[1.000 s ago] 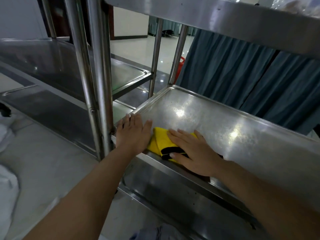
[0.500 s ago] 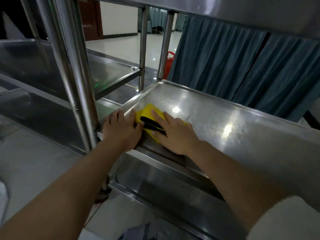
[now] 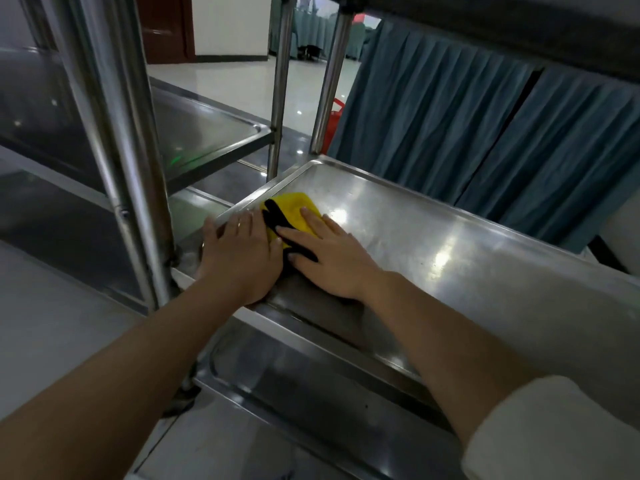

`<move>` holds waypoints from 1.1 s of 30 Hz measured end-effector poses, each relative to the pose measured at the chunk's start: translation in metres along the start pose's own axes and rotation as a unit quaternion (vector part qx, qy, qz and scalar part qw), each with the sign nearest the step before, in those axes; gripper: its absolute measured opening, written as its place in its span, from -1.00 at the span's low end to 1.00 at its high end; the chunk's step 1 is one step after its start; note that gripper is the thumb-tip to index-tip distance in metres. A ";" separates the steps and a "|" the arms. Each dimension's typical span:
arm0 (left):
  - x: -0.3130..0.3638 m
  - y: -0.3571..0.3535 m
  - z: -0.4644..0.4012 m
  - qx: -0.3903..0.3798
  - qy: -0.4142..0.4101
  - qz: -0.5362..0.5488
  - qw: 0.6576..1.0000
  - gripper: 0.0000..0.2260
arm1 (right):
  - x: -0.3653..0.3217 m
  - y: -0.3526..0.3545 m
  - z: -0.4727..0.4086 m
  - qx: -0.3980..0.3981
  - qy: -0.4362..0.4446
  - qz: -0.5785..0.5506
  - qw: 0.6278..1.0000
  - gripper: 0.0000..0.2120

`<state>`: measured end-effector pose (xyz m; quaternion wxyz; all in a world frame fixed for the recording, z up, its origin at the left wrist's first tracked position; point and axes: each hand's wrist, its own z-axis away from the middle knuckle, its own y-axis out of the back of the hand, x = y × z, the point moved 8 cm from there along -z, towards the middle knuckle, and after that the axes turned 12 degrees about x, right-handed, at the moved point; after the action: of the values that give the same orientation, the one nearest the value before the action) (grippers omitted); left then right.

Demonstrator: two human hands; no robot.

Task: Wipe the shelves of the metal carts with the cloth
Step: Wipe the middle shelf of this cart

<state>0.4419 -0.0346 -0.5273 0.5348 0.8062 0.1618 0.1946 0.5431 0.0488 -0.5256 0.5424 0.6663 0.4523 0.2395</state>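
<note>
Now the right hand (image 3: 332, 261) presses the yellow cloth (image 3: 294, 211) flat-fingered at centre frame, in the left corner of the middle shelf (image 3: 450, 244); the left hand (image 3: 239, 251) lies open on its rim. I'd say early going: the shelf's right stretch and the lower shelf (image 3: 311, 403) look untouched.

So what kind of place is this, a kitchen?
Probably a banquet hall's service area, not a kitchen proper: steel cart shelves, skirted tables across a polished floor, and a pleated teal curtain beside the cart.
</note>
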 end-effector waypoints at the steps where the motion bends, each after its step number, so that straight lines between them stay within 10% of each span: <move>1: -0.001 -0.001 -0.001 -0.002 0.005 0.001 1.000 -0.44 | 0.002 -0.004 -0.013 0.008 -0.015 -0.001 1.000 -0.53; 10: 0.000 -0.019 -0.006 -0.059 -0.024 -0.029 0.998 -0.31 | 0.038 -0.011 -0.048 0.018 -0.137 0.027 0.990 -0.52; 19: 0.007 -0.018 -0.007 -0.070 -0.030 -0.023 0.997 0.10 | 0.171 0.067 0.105 0.058 -0.305 0.088 0.947 -0.56; 26: 0.060 -0.017 -0.007 -0.141 -0.072 -0.042 0.986 -0.47 | 0.190 0.101 0.206 0.105 -0.416 0.112 0.896 -0.52; 33: 0.242 -0.027 0.064 -0.194 -0.203 0.018 0.959 -0.43 | 0.158 0.105 0.231 0.094 -0.302 0.100 0.943 -0.55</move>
<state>0.6823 0.0381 -0.5404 0.6991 0.7121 -0.0061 0.0643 0.8416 0.0679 -0.5232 0.5615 0.7972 0.2187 0.0362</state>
